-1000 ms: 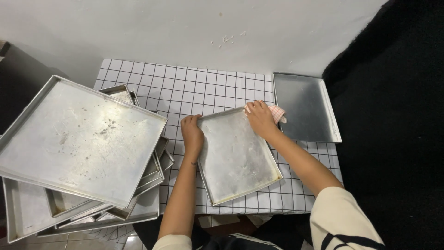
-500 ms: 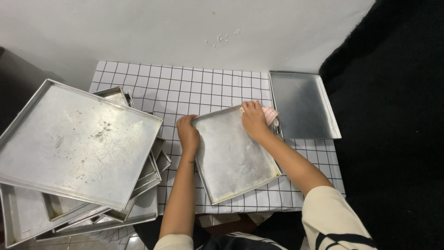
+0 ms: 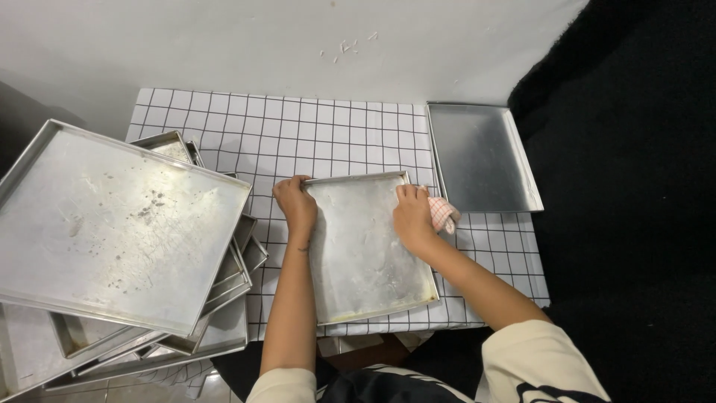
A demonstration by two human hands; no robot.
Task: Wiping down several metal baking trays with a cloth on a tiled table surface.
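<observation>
R hand [image 3: 412, 216] w/ cloth [image 3: 443, 213], now lower on tray [image 3: 365, 257]

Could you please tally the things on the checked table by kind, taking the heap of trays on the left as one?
Single metal trays: 2, one under the hands, one at right
Tray heap: 1
Cloth: 1
Total: 4

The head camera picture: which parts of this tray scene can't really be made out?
- Pink checked cloth: mostly hidden under the right hand, head view.
- Stack of trays: the big top tray covers the lower ones, and the left and bottom edges cut them off, so no count.
- Left hand: fingertips curl over the middle tray rim, out of sight.
- Table: near edge hidden by arms and body.
</observation>
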